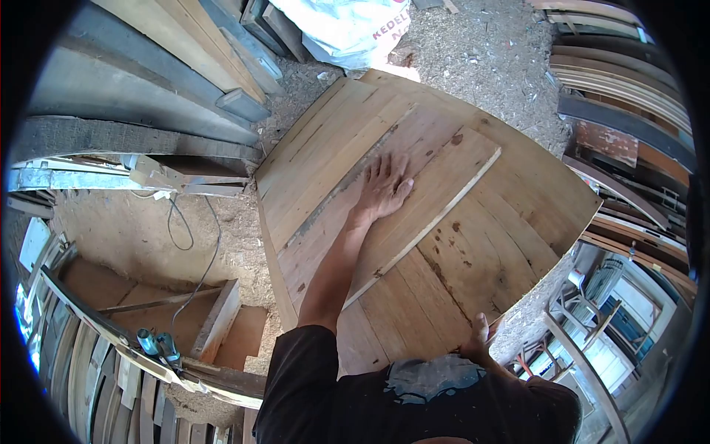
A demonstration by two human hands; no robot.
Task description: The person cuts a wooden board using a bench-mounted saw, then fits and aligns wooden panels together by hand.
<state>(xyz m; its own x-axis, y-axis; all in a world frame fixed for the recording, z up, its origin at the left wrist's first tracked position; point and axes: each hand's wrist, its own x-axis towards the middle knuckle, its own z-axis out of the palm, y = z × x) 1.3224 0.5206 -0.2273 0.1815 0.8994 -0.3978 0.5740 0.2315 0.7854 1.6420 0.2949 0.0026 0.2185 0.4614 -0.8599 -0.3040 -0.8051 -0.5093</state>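
A large panel of joined wooden planks (532,214) lies flat in front of me. On top of it rests a smaller wooden board (436,174) with a pale right edge and a few dark knots. My left hand (384,185) is laid palm down on this board, fingers spread, holding nothing. At the near right edge of the panel is my right hand (477,340), its thumb up over the edge; its other fingers are mostly hidden, and it appears to grip the panel there.
A teal power tool (159,345) with a cord sits at the lower left near a wooden frame (218,322). Stacked boards (621,89) line the right side, and large planks (148,81) lean at upper left. A white sack (344,29) stands beyond the panel on shavings-covered ground.
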